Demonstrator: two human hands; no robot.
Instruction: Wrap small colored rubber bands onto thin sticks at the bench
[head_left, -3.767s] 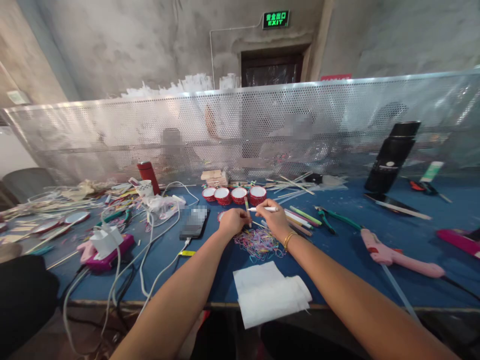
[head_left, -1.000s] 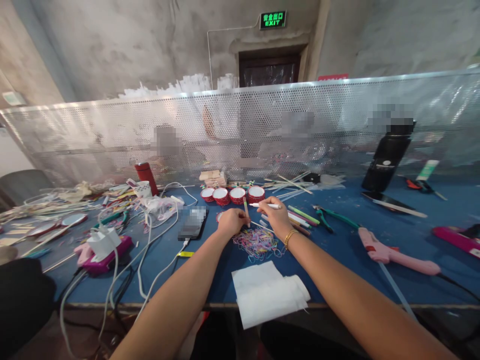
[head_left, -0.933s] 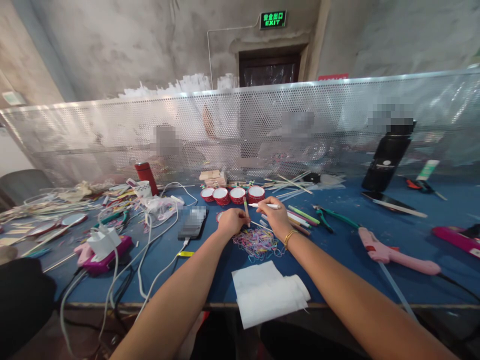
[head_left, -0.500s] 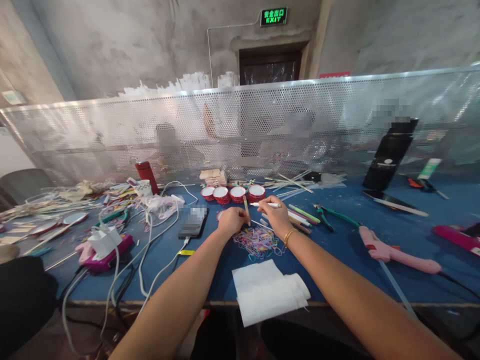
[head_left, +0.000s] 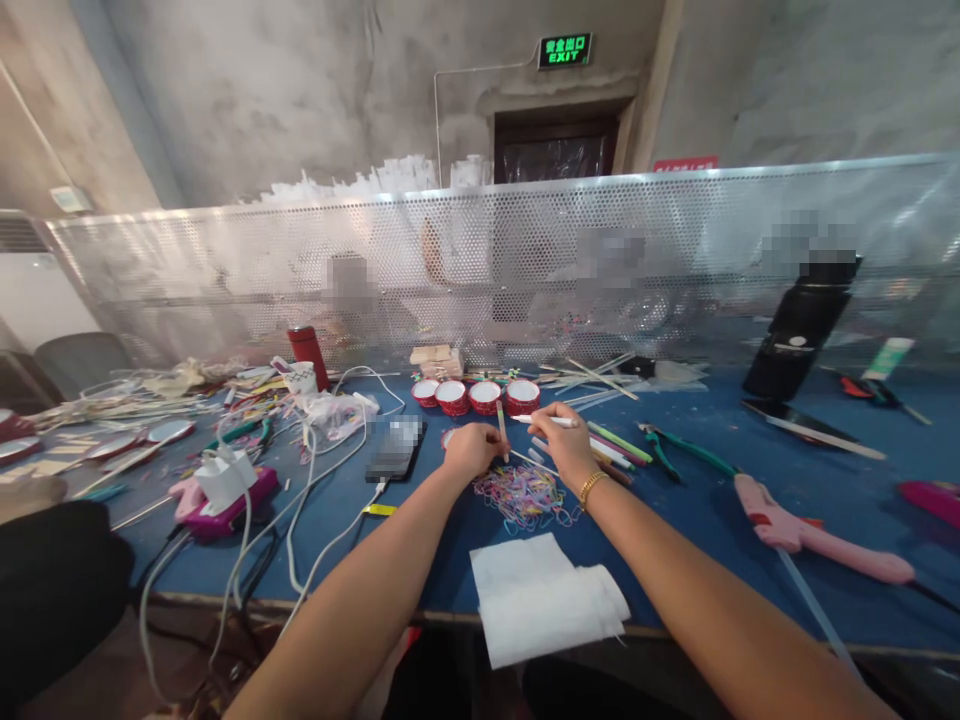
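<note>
My left hand (head_left: 469, 449) pinches a thin tan stick (head_left: 501, 416) that stands upright over the blue table (head_left: 697, 510). My right hand (head_left: 568, 447), with a gold bracelet on the wrist, holds a white stick (head_left: 546, 421) lying sideways, its tip pointing left toward the tan stick. Just below both hands lies a heap of coloured rubber bands (head_left: 523, 493). Several coloured sticks (head_left: 615, 447) lie to the right of my right hand.
Red-rimmed tape rolls (head_left: 484, 395) stand behind the hands, a phone (head_left: 394, 449) to the left, white tissue (head_left: 544, 597) at the near edge. Green pliers (head_left: 670, 449) and a pink glue gun (head_left: 808, 518) lie right. Cables and a pink device (head_left: 225, 498) clutter the left. People sit beyond a perforated screen (head_left: 495, 262).
Both hands keep the same grip and pose on the sticks. The view has shifted a little, so everything sits slightly lower and to the right.
</note>
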